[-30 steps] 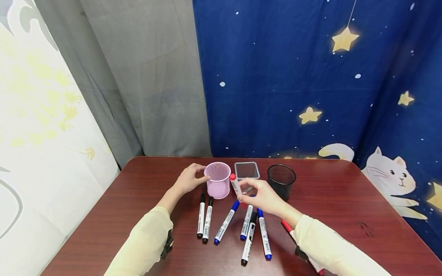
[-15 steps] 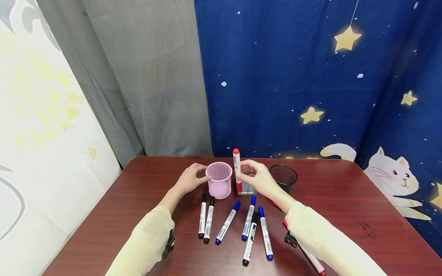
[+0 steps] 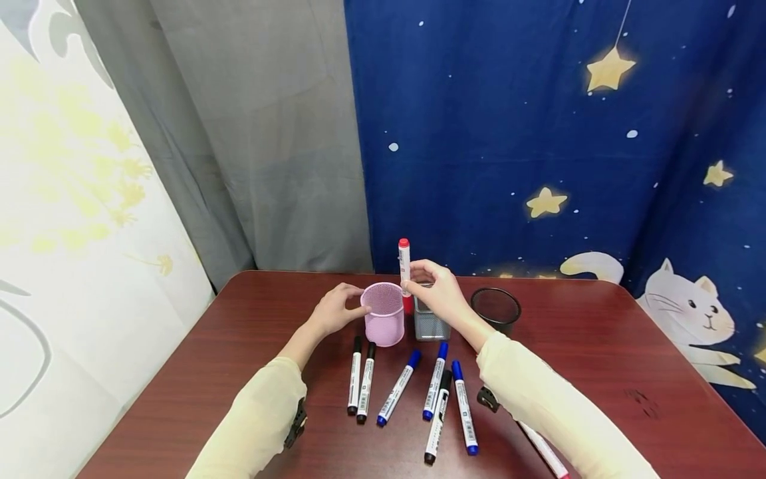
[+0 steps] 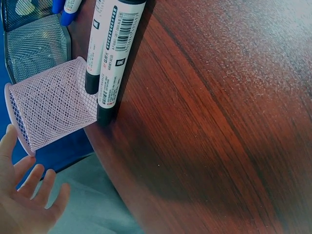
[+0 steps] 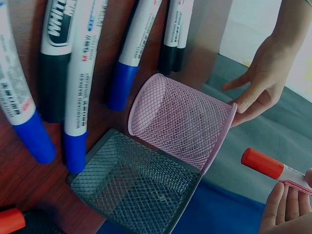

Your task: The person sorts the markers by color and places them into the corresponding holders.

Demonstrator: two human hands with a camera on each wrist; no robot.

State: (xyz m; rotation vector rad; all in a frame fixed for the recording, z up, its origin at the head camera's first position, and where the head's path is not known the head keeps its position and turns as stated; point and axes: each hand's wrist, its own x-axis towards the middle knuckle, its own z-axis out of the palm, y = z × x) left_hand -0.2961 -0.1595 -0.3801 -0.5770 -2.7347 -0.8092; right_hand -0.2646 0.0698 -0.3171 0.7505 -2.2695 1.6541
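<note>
A deep-blue curtain point(image 3: 491, 133) with stars hangs beside a plain grey curtain point(image 3: 287, 133), behind a reddish-brown table point(image 3: 598, 346). Over it reach two cream sleeves, the left sleeve point(image 3: 257, 419) and the right sleeve point(image 3: 544, 399).

The left hand point(image 3: 336, 311) is relaxed, thumb and forefinger touching the rim of a pink mesh cup point(image 3: 384, 328), the other fingers loosely spread. The right hand point(image 3: 439, 293) pinches a red-capped marker point(image 3: 405, 265) between thumb and fingers — upright, cap down, near the pink rim and, in the right wrist view, apart from it.

Just beside the pink cup stands a grey square mesh cup point(image 3: 431, 327); farther to the right is a black round mesh cup point(image 3: 498, 309), partly hidden by the right forearm.

Smallest are the markers on the tabletop: a pair of black-capped markers point(image 3: 355, 379) side by side, three blue-capped markers point(image 3: 398, 389), a thicker black-capped marker point(image 3: 438, 419) lying close to the middle blue one, and a red-ended marker point(image 3: 546, 452) partly covered by the right sleeve.
</note>
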